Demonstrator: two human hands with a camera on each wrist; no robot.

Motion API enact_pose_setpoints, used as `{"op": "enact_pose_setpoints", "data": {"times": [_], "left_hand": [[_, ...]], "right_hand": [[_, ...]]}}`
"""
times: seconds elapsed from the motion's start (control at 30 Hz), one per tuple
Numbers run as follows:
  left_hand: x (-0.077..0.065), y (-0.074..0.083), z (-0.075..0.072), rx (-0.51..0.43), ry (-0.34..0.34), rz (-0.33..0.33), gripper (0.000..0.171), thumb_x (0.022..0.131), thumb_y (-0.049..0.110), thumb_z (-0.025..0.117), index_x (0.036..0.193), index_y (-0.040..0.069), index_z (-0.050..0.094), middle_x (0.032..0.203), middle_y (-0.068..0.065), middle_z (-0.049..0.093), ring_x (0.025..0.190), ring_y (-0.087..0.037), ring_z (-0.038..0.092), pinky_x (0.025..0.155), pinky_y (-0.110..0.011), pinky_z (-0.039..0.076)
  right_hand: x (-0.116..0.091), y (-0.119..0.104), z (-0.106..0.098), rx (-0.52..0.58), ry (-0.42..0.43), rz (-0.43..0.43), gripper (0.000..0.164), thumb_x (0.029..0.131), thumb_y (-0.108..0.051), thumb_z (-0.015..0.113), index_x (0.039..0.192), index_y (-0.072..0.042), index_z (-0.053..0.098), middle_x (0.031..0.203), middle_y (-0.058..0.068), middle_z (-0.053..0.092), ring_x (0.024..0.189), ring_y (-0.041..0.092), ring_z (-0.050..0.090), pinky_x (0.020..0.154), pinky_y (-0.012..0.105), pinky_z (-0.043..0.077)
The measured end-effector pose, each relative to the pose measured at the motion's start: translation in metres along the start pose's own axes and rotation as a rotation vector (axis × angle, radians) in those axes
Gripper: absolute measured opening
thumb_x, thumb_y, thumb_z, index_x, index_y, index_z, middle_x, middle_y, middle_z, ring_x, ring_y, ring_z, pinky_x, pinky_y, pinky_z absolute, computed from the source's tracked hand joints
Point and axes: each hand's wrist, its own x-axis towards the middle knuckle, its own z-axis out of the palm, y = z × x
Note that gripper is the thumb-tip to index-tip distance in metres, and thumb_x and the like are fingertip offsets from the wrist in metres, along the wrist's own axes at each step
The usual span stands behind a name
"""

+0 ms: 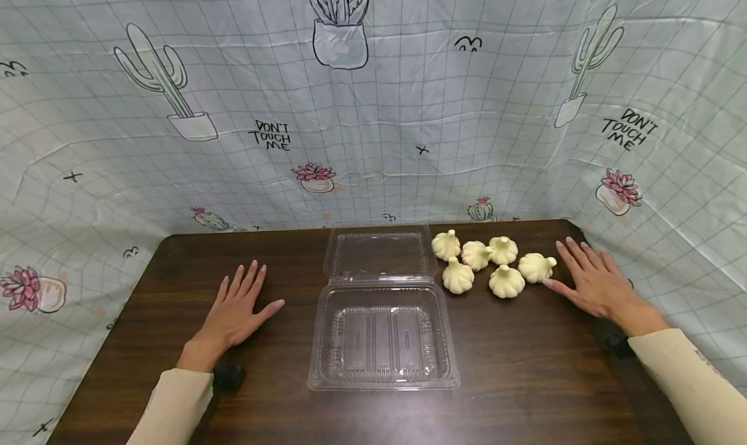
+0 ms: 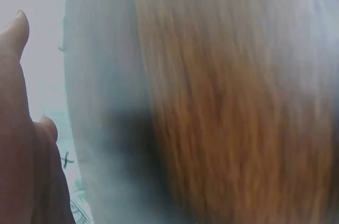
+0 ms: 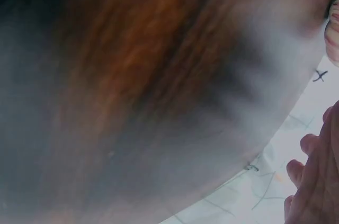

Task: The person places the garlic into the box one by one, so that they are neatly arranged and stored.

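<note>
My left hand [image 1: 236, 315] lies palm down on the table with fingers extended, left of a clear plastic clamshell box [image 1: 382, 381]. Part of that hand [image 2: 16, 128] also shows at the left edge of the left wrist view. The box stands open, its lid [image 1: 379, 253] folded back toward the wall and its tray in front. Right of the lid sit several pale garlic bulbs [image 1: 506, 281] in a loose cluster. My right hand [image 1: 604, 292] rests flat beyond them, its thumb tip close to the rightmost garlic bulb [image 1: 535, 268]. Neither hand holds anything.
A dark wooden table [image 1: 385, 419] carries everything. Around its back and sides hangs a pale checked curtain [image 1: 379, 95] printed with cacti and lettering. Dark wrist devices [image 1: 229, 375] sit under both wrists. Garlic also shows at the edge of the right wrist view.
</note>
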Motion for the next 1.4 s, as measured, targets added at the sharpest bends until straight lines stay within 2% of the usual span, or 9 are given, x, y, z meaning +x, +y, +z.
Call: {"op": "enact_pose_setpoints", "data": {"times": [0.47,0.6,1.2,1.4], "left_hand": [[-0.006,0.029,0.009,-0.022,-0.003,0.056,0.09,0.106,0.058,0.052,0.168,0.002,0.019,0.175,-0.021,0.009,0.161,-0.047,0.005,0.128,-0.065,-0.002],[-0.009,0.036,0.011,-0.05,-0.004,0.077,0.087,0.107,0.056,0.051,0.168,0.003,0.019,0.175,-0.02,0.01,0.161,-0.046,0.006,0.128,-0.065,-0.001],[-0.017,0.061,0.022,-0.152,-0.024,0.155,0.079,0.11,0.048,0.05,0.168,0.005,0.018,0.175,-0.017,0.014,0.161,-0.043,0.011,0.128,-0.065,0.001],[-0.02,0.068,0.023,-0.206,-0.054,0.165,0.078,0.111,0.046,0.049,0.169,0.006,0.016,0.175,-0.017,0.015,0.161,-0.043,0.011,0.128,-0.066,0.0]], "right_hand": [[0.003,-0.006,-0.001,-0.013,0.008,-0.019,0.09,0.107,-0.059,0.049,0.165,0.005,0.023,0.167,0.033,0.026,0.148,0.058,0.028,0.12,0.073,0.016],[0.003,-0.007,-0.001,-0.005,-0.003,-0.021,0.09,0.108,-0.059,0.048,0.167,0.003,0.018,0.167,0.032,0.025,0.148,0.058,0.027,0.12,0.073,0.015],[0.008,-0.015,-0.002,0.005,0.048,-0.086,0.084,0.106,-0.054,0.056,0.163,0.002,0.031,0.162,0.031,0.037,0.144,0.056,0.037,0.119,0.069,0.024],[0.008,-0.015,-0.003,-0.005,0.073,-0.11,0.084,0.105,-0.053,0.059,0.163,0.002,0.033,0.16,0.031,0.04,0.143,0.054,0.04,0.118,0.068,0.026]]}}
